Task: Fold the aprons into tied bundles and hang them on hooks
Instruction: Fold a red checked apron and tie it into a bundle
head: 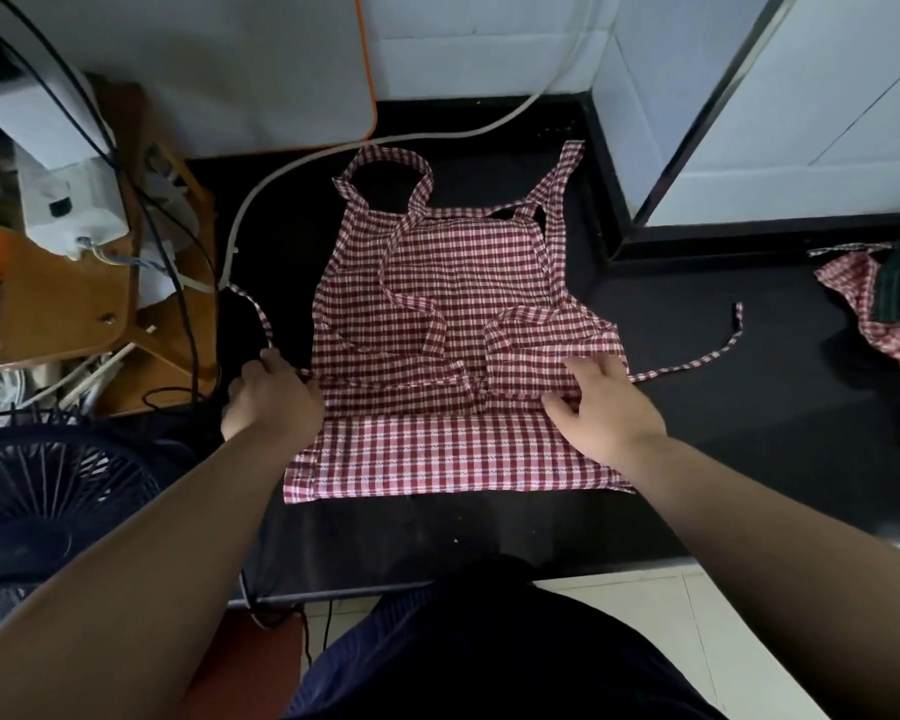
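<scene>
Black counter (pixel 697 407), apron (pixel 437 283) lengthwise, neck-loop (pixel 388 155) far

A red-and-white checked apron (pixel 437 283) is lying spread flat on the black counter (pixel 671 356), its bib pointing away from the person. A paler band (pixel 437 454) of the same cloth is showing along the near edge. The neck loop (pixel 385 163) is resting open at the bib's far left corner, and a long strap (pixel 557 210) is running down the bib's right side. One waist tie (pixel 258 314) is trailing off to the left, while the other tie (pixel 718 350) is curling away to the right. Well apart, at the right edge, a crumpled heap (pixel 868 304) of red checked and dark green cloth is sitting on the same counter
</scene>
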The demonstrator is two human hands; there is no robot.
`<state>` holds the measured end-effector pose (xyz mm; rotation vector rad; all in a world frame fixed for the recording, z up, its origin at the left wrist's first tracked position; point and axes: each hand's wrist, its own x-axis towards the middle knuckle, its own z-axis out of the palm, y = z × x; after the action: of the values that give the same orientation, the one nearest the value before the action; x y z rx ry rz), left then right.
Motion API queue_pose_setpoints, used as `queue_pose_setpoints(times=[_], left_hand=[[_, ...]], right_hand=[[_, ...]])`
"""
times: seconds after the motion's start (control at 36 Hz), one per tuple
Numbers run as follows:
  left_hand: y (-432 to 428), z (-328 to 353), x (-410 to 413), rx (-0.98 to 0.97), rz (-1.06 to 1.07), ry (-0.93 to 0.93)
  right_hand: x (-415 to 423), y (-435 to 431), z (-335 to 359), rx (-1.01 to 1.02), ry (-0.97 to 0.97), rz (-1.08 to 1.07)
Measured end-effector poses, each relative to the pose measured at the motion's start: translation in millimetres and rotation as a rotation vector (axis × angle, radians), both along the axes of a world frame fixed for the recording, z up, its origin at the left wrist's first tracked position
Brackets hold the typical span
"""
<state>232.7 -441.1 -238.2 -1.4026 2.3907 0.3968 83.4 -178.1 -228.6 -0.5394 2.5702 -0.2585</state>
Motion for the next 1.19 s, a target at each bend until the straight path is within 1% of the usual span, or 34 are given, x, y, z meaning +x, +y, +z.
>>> queue_pose_setpoints(times=[0.06,0.14,0.19,0.28,0.36,0.44,0.56,0.58,0.61,0.64,0.69,0.72,0.78,0.81,0.83,0.86,0.92,0.94,0.97,1.0,1.06,1.08,1.11,1.14,1.19], left_hand=[[9,3,3,-0.038,-0.011,0.096],[17,9,-2,-0.025,-0.081,0.235],[16,16,-15,0.047,-0.081,0.308],[5,28,-47,0.179,-0.017,0.448],[-11,30,-90,0.263,-0.005,0.445],[-18,26,-121,0.362,0.076,0.431],[-17,11,-140,0.52,0.177,0.48],[-18,6,-143,0.522,0.165,0.478],[-19,2,-144,0.509,0.141,0.472],[-21,-2,-146,0.493,0.124,0.48],[-22,-1,-151,0.522,0.139,0.586],[-23,2,-154,0.614,0.197,0.68],[-25,12,-157,0.945,0.371,0.89],[-26,17,-158,1.107,0.425,0.982],[-29,21,-159,1.213,0.449,1.046],[-34,22,-159,1.257,0.457,1.086],[-42,22,-160,1.251,0.451,1.122],[-46,20,-161,1.206,0.427,1.109],[-50,14,-161,1.099,0.367,1.052],[-56,7,-161,0.933,0.267,0.934],[-62,-5,-161,0.549,0.044,0.619],[-64,-10,-159,0.384,-0.003,0.527],[-65,-12,-158,0.271,-0.014,0.501],[-64,-13,-156,0.211,-0.009,0.525],[-58,-13,-153,0.17,-0.045,0.572]], right_hand=[[-1,-2,3,-0.036,0.059,-0.025],[-11,-11,5,-0.161,0.075,-0.088],[-27,-20,10,-0.225,0.061,-0.144],[-56,-37,21,-0.277,-0.001,-0.27],[-89,-54,23,-0.298,-0.009,-0.402],[-107,-68,22,-0.314,-0.142,-0.556],[-114,-81,13,-0.327,-0.404,-0.736],[-115,-82,9,-0.339,-0.448,-0.751],[-118,-84,5,-0.368,-0.451,-0.739],[-122,-88,1,-0.405,-0.454,-0.693],[-125,-98,7,-0.528,-0.464,-0.593],[-126,-104,13,-0.609,-0.522,-0.571],[-127,-113,27,-0.781,-0.658,-0.519],[-129,-115,32,-0.856,-0.722,-0.494],[-131,-119,38,-0.929,-0.785,-0.481],[-135,-123,39,-1.0,-0.831,-0.48],[-140,-129,44,-1.102,-0.891,-0.487],[-142,-133,45,-1.114,-0.896,-0.492],[-145,-136,42,-1.077,-0.856,-0.499],[-146,-138,37,-0.998,-0.787,-0.507],[-149,-138,21,-0.732,-0.525,-0.508],[-149,-137,13,-0.633,-0.387,-0.5],[-148,-136,7,-0.592,-0.285,-0.504],[-145,-134,2,-0.582,-0.228,-0.507],[-137,-130,-1,-0.563,-0.152,-0.447]])
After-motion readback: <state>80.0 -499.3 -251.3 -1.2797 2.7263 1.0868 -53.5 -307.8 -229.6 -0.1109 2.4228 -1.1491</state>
